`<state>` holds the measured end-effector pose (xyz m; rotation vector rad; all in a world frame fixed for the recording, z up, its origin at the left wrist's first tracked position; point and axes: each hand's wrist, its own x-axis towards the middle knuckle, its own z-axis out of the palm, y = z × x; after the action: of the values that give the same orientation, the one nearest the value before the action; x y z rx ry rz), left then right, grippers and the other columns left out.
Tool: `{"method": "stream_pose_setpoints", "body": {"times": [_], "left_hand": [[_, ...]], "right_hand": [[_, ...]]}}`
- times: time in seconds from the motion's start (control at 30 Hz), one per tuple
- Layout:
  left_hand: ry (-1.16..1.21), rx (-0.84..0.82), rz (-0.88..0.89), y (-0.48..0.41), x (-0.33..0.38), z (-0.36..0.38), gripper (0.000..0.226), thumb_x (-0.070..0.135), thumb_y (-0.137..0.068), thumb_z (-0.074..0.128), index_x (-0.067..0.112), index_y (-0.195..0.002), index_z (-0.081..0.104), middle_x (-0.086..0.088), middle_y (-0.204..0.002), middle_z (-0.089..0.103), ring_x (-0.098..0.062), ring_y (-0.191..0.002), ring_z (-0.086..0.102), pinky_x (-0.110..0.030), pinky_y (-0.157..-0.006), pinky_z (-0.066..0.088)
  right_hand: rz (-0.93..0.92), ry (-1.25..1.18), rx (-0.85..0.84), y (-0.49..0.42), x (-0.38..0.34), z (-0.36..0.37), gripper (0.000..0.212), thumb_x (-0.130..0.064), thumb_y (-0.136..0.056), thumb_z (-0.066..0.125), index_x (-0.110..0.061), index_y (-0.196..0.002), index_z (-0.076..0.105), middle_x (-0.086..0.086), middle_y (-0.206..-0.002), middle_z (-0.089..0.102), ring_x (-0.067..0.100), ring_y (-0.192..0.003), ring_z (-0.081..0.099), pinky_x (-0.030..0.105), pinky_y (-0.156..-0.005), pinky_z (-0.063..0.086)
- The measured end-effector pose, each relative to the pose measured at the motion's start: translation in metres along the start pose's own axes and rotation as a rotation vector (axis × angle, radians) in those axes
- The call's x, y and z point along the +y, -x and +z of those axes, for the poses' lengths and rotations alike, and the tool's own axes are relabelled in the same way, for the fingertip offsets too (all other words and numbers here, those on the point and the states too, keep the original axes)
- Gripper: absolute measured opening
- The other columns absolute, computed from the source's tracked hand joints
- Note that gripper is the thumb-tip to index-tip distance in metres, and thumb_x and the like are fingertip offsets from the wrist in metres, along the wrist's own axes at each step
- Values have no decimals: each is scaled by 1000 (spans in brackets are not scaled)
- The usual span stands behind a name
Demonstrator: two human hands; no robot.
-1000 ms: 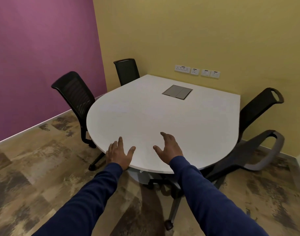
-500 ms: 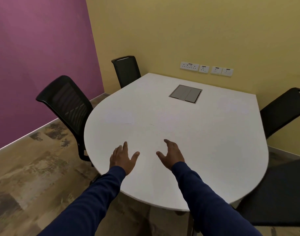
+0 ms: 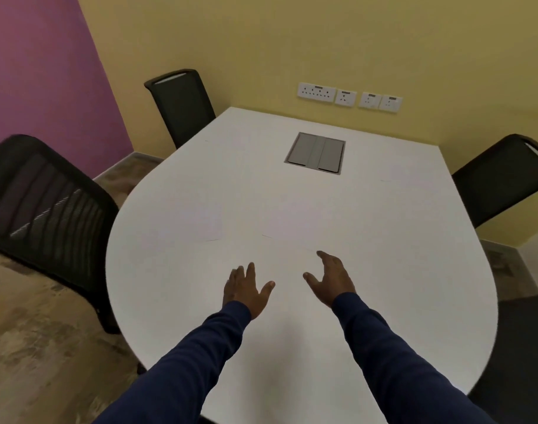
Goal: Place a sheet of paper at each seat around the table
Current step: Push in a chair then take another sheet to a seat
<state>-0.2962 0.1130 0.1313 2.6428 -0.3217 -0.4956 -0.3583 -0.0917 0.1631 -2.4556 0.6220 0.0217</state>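
- Because paper is thin, light and limp, lift each sheet by a corner or edge.
- White sheets [image 3: 292, 228] lie near the table [image 3: 384, 301] middle.
- Left hand [image 3: 246, 292] and right hand [image 3: 332, 280] are spread, empty.

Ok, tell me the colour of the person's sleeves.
Dark navy blue sleeves, clearest in the head view.

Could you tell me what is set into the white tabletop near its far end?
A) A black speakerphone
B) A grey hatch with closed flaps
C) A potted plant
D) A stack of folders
B: a grey rectangular hatch with closed flaps sits flush in the white table, below the wall sockets.
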Motion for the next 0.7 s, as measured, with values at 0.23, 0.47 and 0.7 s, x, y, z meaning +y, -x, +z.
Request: {"method": "stream_pose_setpoints", "body": {"times": [0.23, 0.47, 0.7], "left_hand": [[-79, -159, 95, -99, -13, 1, 84, 66, -96, 31, 16, -159, 5, -13, -166, 4, -29, -153, 0, -40, -124, 8], [-57, -251, 99, -169, 4, 17, 86, 65, -96, 34, 16, -159, 3, -14, -166, -3, -28, -153, -5, -41, -124, 7], [-60, -300, 45, -226, 19, 46, 88, 65, -95, 34, 15, -159, 0, -13, -166, -6, -28, -153, -6, -40, -124, 7]], "right_hand": [[175, 9, 12, -65, -18, 30, 72, -42, -92, 63, -21, -153, 31, 4, -154, 36, 23, -139, 41, 40, -111, 40], [283, 27, -52, -113, -2, 54, 72, -43, -93, 61, -20, -154, 30, 3, -159, 30, 22, -140, 40, 41, -111, 40], [301, 33, -122, -182, 17, 79, 73, -43, -96, 58, -24, -157, 23, 4, -168, 10, 21, -153, 18, 41, -116, 33]]}}
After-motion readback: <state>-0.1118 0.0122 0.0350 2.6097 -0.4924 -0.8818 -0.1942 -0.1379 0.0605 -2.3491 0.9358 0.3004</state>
